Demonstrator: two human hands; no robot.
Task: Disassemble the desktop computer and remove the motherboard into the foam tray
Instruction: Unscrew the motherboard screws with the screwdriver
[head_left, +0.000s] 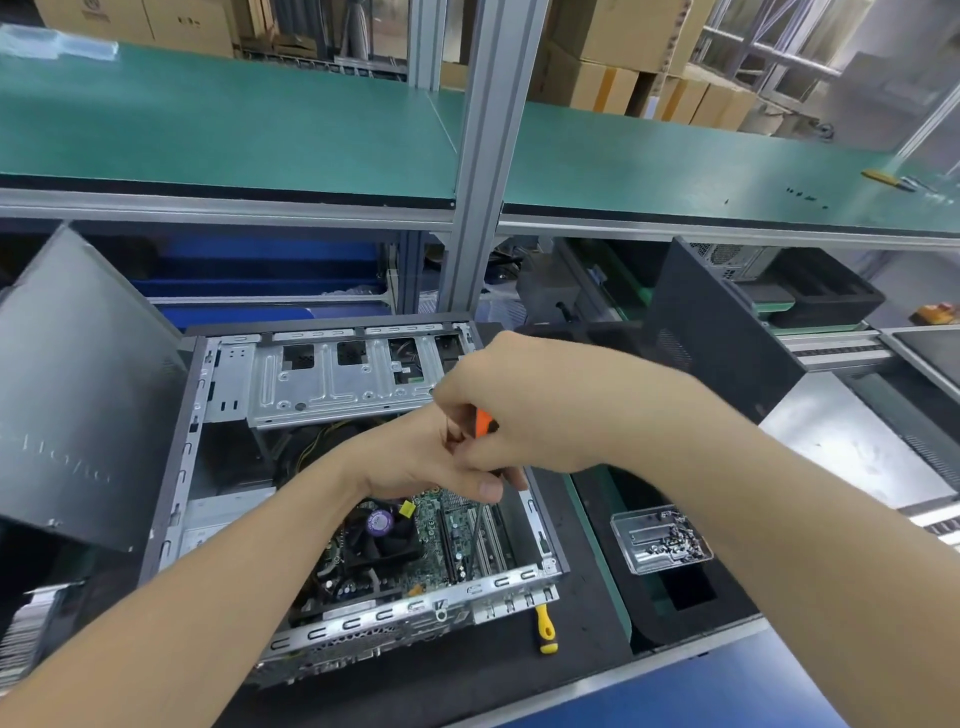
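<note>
An open desktop case (176, 499) lies on its side on the black mat. Inside it the green motherboard (441, 525) shows, with a black CPU fan (382, 535) on it. My right hand (540, 410) is shut on an orange-handled screwdriver (483, 422) held upright, its dark shaft (474, 540) reaching down to the board near the slots. My left hand (421, 457) is closed around the shaft just below the handle, touching my right hand. The tip's contact point is too small to make out. A black foam tray (826, 293) sits far right at the back.
A yellow-handled screwdriver (545, 629) lies on the mat in front of the case. A clear box of screws (662, 538) stands to the right. The removed side panel (78, 395) leans at the left. Another dark tower (711, 332) stands at the right, under a green shelf (260, 124).
</note>
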